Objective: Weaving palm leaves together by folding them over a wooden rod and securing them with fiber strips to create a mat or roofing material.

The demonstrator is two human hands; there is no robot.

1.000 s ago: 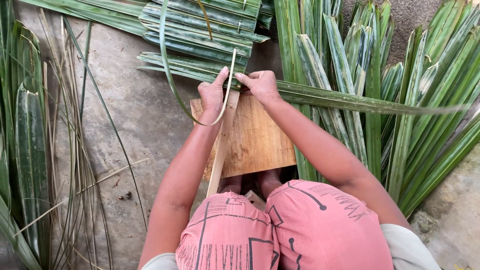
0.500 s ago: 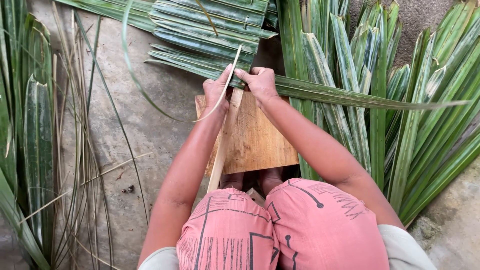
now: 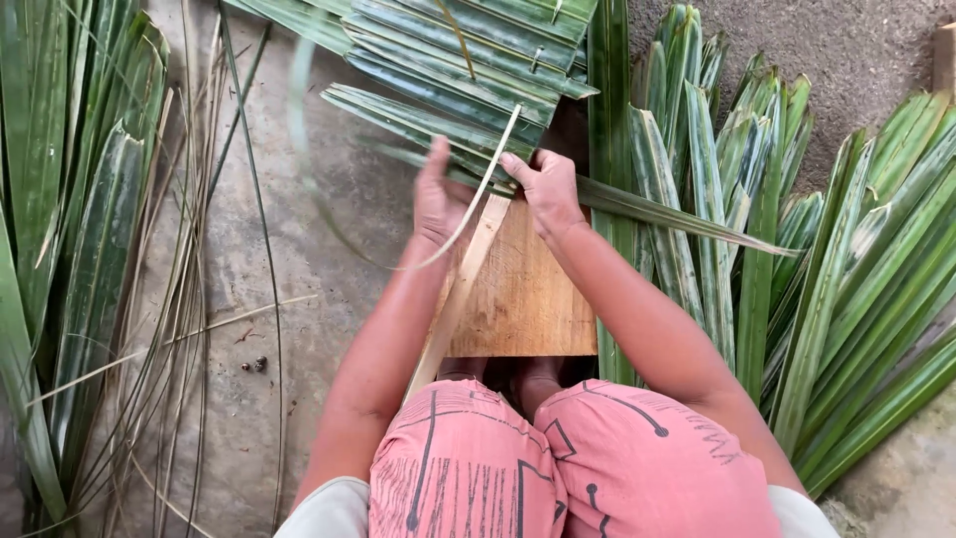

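Two bare hands meet at the far edge of a wooden board (image 3: 528, 299) that lies on the concrete floor (image 3: 299, 259) in front of the person's knees. The right hand (image 3: 546, 187) is closed on a long green palm leaf (image 3: 677, 214), pinching it near its base against the board's top edge; the leaf runs out to the right over a heap of other leaves (image 3: 846, 279). The left hand (image 3: 438, 199) is blurred, fingers raised, and it seems to grip a thin pale strip (image 3: 488, 179) that curves up from between the two hands; whether it is fully clenched on it cannot be told. A pale flat stick (image 3: 453, 309) lies slanted along the board's left side, under the left forearm.

Judged from its look, the leaf is light, long and floppy, stiff only along its length, so it would sag and swing if held far from the working point. Its surface looks smooth and waxy, likely slippery, and its edges could cut skin. The best hold seems close to the base, pressed flat with thumb and fingers, as the right hand has it. The strip looks springy and thin and would probably snap or tear if bent sharply.

More folded leaves (image 3: 468, 60) lie beyond the hands, and loose thin ribs (image 3: 189, 329) are scattered at the left.
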